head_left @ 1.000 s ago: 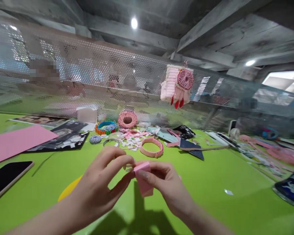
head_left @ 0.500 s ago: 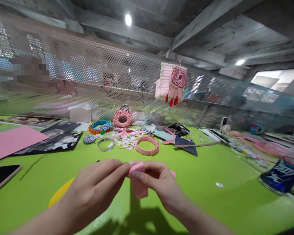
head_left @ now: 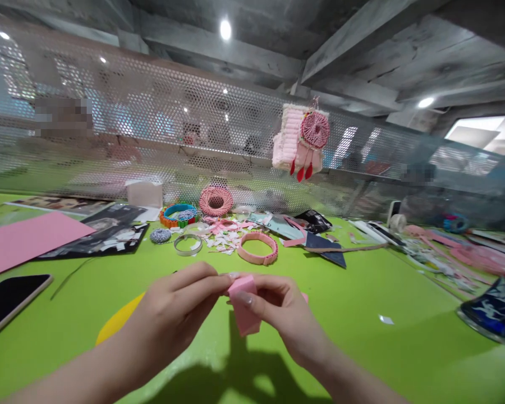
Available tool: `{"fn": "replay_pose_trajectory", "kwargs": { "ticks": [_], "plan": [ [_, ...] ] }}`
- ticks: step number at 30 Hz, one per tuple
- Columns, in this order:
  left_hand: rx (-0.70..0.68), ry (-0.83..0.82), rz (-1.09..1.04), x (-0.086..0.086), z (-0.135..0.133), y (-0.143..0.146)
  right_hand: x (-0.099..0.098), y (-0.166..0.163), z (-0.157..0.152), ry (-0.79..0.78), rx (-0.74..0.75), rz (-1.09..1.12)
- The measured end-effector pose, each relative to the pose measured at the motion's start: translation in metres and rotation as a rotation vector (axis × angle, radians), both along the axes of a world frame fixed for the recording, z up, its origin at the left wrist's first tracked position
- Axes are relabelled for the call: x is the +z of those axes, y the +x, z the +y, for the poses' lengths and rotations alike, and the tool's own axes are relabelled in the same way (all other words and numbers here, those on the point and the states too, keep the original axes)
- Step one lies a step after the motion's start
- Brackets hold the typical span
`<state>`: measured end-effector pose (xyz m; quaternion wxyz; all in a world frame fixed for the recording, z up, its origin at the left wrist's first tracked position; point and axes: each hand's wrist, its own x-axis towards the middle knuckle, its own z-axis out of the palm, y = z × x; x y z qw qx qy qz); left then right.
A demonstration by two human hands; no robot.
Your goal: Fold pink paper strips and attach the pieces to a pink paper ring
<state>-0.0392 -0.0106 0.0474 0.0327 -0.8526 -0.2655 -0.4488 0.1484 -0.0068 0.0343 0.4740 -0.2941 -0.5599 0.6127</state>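
- Our left hand is narrow, its fingertips pinched on the top fold of a pink paper strip.
- Our right hand is just as narrow, gripping the same strip from the other side, so the strip sits between both hands, above the table and over its shadow.
- The strip is doubled over at the top, and its lower end hangs loose and unfolded (a bit of pink past the right hand may be its other end, but we cannot tell).
- Ahead of us on the green table lies a pink band, closed into a loop and seemingly built of small folded segments.
- Beyond it we see a coiled pink woven ring, and a plain metal hoop lies to its left with nothing fixed on it.
- Pink and white paper scraps sit in a loose pile behind the hands.
- A pink card sheet lies flat at the left, with most of it showing no cuts that we can see.
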Motion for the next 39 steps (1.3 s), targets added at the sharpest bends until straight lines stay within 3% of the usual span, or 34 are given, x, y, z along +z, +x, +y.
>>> {"fn": "replay_pose_trajectory", "kwargs": {
  "ticks": [4, 15, 21, 29, 32, 39],
  "plan": [
    [-0.053, -0.154, -0.055, 0.006, -0.005, 0.001, 0.002, 0.000, -0.003, 0.000, -0.035, -0.038],
    [-0.064, -0.354, -0.220, 0.014, -0.010, 0.005, 0.000, -0.003, -0.016, 0.106, -0.175, -0.015],
    [-0.097, -0.499, -0.319, 0.016, -0.013, 0.007, 0.003, -0.001, -0.017, 0.018, -0.120, 0.080],
    [-0.260, -0.935, -0.528, 0.014, -0.017, 0.013, 0.010, 0.002, -0.014, 0.079, -0.104, -0.023],
    [-0.234, -0.907, -0.480, 0.014, -0.017, 0.013, 0.011, 0.004, -0.015, 0.115, -0.144, -0.034],
    [-0.145, -0.800, -0.063, 0.032, -0.019, 0.002, 0.017, 0.009, -0.014, 0.186, -0.171, -0.164]
  ]
}}
